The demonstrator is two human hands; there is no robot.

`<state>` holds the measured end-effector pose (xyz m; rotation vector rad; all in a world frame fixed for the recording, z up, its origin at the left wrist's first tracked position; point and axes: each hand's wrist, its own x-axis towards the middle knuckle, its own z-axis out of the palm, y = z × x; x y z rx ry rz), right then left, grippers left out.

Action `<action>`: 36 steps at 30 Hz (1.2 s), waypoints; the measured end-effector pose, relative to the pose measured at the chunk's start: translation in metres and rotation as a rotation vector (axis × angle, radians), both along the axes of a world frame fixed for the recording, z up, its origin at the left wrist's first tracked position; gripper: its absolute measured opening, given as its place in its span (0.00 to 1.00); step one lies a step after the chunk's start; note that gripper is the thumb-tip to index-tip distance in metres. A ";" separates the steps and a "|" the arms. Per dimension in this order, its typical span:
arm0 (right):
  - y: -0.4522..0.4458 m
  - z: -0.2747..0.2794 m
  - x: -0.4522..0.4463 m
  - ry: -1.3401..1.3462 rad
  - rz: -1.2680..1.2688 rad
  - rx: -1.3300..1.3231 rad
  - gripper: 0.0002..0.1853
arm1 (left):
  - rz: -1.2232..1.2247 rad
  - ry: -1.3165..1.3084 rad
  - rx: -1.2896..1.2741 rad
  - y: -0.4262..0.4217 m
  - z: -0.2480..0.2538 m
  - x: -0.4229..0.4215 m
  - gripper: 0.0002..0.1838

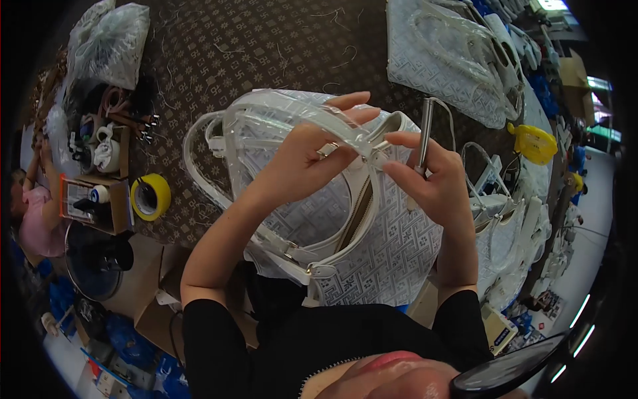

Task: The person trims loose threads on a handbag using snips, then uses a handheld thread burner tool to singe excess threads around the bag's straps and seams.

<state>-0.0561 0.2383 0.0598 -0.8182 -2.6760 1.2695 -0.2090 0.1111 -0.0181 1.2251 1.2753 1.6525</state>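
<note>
A brown patterned table (266, 56) bears a silver-white handbag (385, 266) at its near side, zip (357, 216) partly showing. Another bag (442, 70) lies far right, a plastic bundle (113, 46) far left. The left hand (312, 163) bends inward, fingers hooked round the plastic-wrapped handle (282, 101); the right hand (432, 176) faces it. A yellow tape roll (162, 199) lies left; the right fingers grip a metal tool (425, 136).

The handbag (389, 249) rests on the table (286, 50), right of the tape roll (161, 196), left of other bags (512, 243).
</note>
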 end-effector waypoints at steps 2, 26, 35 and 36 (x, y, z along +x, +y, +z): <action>-0.007 0.007 -0.004 0.015 0.017 0.038 0.13 | 0.082 0.153 -0.034 -0.001 0.014 0.000 0.23; -0.013 0.018 -0.005 0.062 -0.178 -0.081 0.10 | -0.069 -0.002 -0.048 0.010 -0.009 0.001 0.09; -0.012 0.016 -0.006 0.071 -0.129 -0.061 0.10 | 0.075 0.060 -0.087 0.010 -0.008 0.010 0.07; -0.010 0.017 -0.006 0.087 -0.154 -0.062 0.10 | 0.050 0.075 -0.087 0.009 -0.008 0.010 0.07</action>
